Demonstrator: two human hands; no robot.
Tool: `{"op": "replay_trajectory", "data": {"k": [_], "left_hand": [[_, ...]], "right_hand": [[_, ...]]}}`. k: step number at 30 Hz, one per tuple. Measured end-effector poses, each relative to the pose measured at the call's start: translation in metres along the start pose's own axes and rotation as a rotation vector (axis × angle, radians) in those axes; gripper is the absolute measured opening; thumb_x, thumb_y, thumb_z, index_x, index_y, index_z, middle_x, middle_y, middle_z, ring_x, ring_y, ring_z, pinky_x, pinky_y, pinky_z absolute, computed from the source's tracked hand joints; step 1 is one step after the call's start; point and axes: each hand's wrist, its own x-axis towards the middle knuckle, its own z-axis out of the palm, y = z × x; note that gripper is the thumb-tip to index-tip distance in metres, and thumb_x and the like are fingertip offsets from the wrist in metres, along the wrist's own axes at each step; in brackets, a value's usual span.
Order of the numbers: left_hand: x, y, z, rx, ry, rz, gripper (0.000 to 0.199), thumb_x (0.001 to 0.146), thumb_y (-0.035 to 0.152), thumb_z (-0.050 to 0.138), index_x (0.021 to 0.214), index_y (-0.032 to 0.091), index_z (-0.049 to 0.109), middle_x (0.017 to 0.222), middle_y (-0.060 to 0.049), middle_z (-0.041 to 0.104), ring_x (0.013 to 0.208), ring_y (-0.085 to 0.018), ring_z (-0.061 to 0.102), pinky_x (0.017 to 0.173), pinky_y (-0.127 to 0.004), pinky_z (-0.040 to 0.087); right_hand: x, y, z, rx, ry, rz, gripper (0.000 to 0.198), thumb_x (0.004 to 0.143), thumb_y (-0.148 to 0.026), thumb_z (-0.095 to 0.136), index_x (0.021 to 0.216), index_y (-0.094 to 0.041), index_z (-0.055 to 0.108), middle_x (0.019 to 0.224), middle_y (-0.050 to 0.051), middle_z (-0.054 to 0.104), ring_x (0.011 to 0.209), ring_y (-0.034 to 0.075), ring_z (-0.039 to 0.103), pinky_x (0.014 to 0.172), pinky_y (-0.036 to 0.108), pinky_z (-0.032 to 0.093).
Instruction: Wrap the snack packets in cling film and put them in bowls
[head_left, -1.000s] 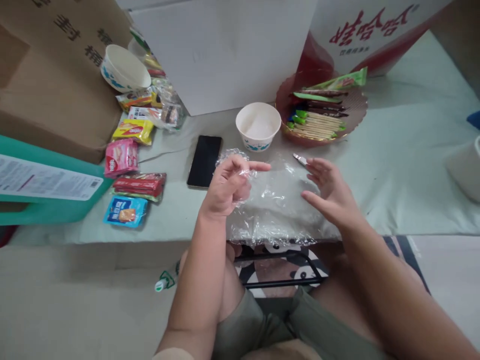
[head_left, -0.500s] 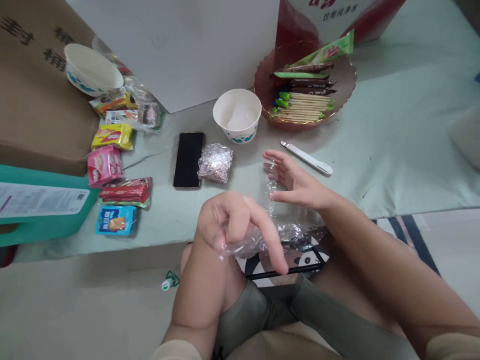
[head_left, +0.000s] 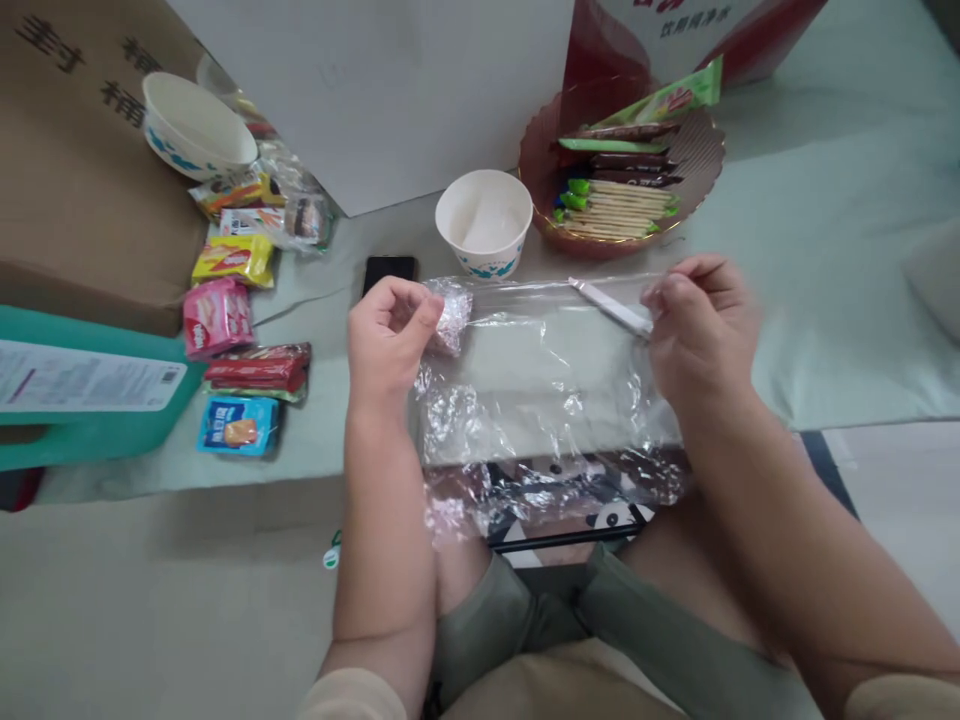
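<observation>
A sheet of clear plastic wrap [head_left: 547,400] is stretched out between my hands over the table's front edge, its lower part hanging above my lap. My left hand [head_left: 394,340] pinches its upper left corner. At the upper right corner my right hand [head_left: 697,325] grips it, slightly blurred. Just beyond my left fingers lies a small bundle in crinkled clear wrap [head_left: 452,318], partly covered. A black phone [head_left: 390,268] shows behind my left hand. Through the wrap's right side I see a white slim cutter [head_left: 609,305].
A paper bowl [head_left: 484,222] stands behind the wrap, beside a ribbed bowl [head_left: 705,165] of stick snacks and packets. Packaged snacks, including a blue packet [head_left: 238,426], line the left side near a cardboard box [head_left: 82,200] and a green container [head_left: 169,385]. Another paper bowl [head_left: 196,125] sits there.
My hands have moved apart and up, spreading the bunched plastic wrap into a taut sheet. My right hand has gone from open to pinching its corner. The view has shifted slightly.
</observation>
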Motion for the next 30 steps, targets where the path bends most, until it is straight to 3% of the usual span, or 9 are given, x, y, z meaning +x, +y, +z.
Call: {"op": "replay_trajectory", "data": {"k": [6, 11, 13, 16, 21, 24, 26, 28, 30], "left_hand": [[0.002, 0.003, 0.007, -0.305, 0.123, -0.027, 0.045, 0.065, 0.053, 0.092, 0.07, 0.022, 0.06, 0.065, 0.005, 0.063, 0.056, -0.008, 0.059, 0.054, -0.021, 0.049], [0.008, 0.006, 0.004, -0.436, 0.222, 0.008, 0.047, 0.06, 0.048, 0.096, 0.071, 0.023, 0.058, 0.062, 0.007, 0.062, 0.049, -0.007, 0.056, 0.047, -0.021, 0.044], [0.01, 0.008, 0.003, -0.471, 0.237, 0.027, 0.048, 0.059, 0.046, 0.097, 0.07, 0.022, 0.057, 0.06, 0.007, 0.06, 0.048, -0.007, 0.056, 0.046, -0.021, 0.042], [0.009, 0.012, 0.001, -0.505, 0.222, 0.065, 0.05, 0.058, 0.043, 0.098, 0.068, 0.022, 0.054, 0.057, 0.008, 0.055, 0.047, -0.006, 0.054, 0.046, -0.021, 0.041], [0.003, 0.014, -0.011, -0.497, -0.043, 0.131, 0.04, 0.061, 0.04, 0.097, 0.08, 0.024, 0.065, 0.072, 0.006, 0.065, 0.067, -0.009, 0.066, 0.068, -0.024, 0.055], [-0.002, 0.009, -0.016, -0.455, -0.283, -0.011, 0.063, 0.054, 0.04, 0.099, 0.109, 0.031, 0.07, 0.099, 0.001, 0.075, 0.099, -0.017, 0.073, 0.088, -0.031, 0.059], [-0.004, 0.005, -0.013, -0.357, -0.406, -0.144, 0.075, 0.049, 0.037, 0.101, 0.117, 0.031, 0.068, 0.11, -0.003, 0.076, 0.108, -0.022, 0.072, 0.09, -0.033, 0.059], [-0.005, 0.002, -0.008, -0.182, -0.429, -0.215, 0.064, 0.052, 0.033, 0.099, 0.109, 0.025, 0.072, 0.107, -0.006, 0.077, 0.102, -0.022, 0.073, 0.085, -0.031, 0.059], [-0.006, 0.0, 0.0, -0.016, -0.339, -0.216, 0.04, 0.06, 0.032, 0.094, 0.093, 0.019, 0.073, 0.094, -0.006, 0.077, 0.088, -0.019, 0.073, 0.076, -0.028, 0.057]], "right_hand": [[-0.009, -0.003, -0.017, 0.153, -0.362, 0.309, 0.066, 0.058, -0.061, 0.088, 0.112, -0.037, 0.061, 0.107, 0.0, 0.066, 0.093, 0.018, 0.068, 0.074, 0.032, 0.057], [-0.028, -0.001, -0.012, 0.019, -0.604, 0.382, 0.046, 0.066, -0.043, 0.09, 0.102, -0.028, 0.067, 0.113, 0.004, 0.07, 0.099, 0.02, 0.07, 0.08, 0.035, 0.06], [-0.033, 0.0, -0.004, -0.093, -0.556, 0.348, 0.028, 0.072, -0.037, 0.085, 0.089, -0.023, 0.068, 0.1, 0.004, 0.072, 0.085, 0.017, 0.07, 0.072, 0.032, 0.059], [-0.034, 0.0, 0.003, -0.165, -0.342, 0.206, 0.019, 0.078, -0.033, 0.081, 0.078, -0.021, 0.066, 0.084, 0.001, 0.071, 0.064, 0.011, 0.061, 0.058, 0.027, 0.05], [-0.024, -0.008, -0.003, -0.007, -0.048, -0.139, 0.017, 0.077, -0.03, 0.082, 0.079, -0.025, 0.065, 0.084, -0.001, 0.068, 0.072, 0.012, 0.061, 0.06, 0.026, 0.048], [-0.02, -0.017, -0.007, 0.022, 0.015, -0.192, 0.022, 0.076, -0.034, 0.083, 0.076, -0.027, 0.062, 0.081, -0.001, 0.064, 0.071, 0.013, 0.058, 0.056, 0.026, 0.045], [-0.019, -0.022, -0.008, 0.02, 0.046, -0.18, 0.025, 0.074, -0.036, 0.084, 0.075, -0.028, 0.06, 0.081, 0.0, 0.062, 0.063, 0.012, 0.051, 0.05, 0.027, 0.039], [-0.018, -0.027, -0.01, -0.012, 0.076, -0.178, 0.028, 0.074, -0.04, 0.084, 0.074, -0.029, 0.058, 0.082, 0.001, 0.06, 0.066, 0.014, 0.052, 0.049, 0.028, 0.037], [-0.017, -0.027, -0.015, -0.064, 0.084, -0.184, 0.027, 0.075, -0.045, 0.082, 0.077, -0.032, 0.059, 0.085, 0.002, 0.06, 0.07, 0.017, 0.055, 0.051, 0.03, 0.039]]}}
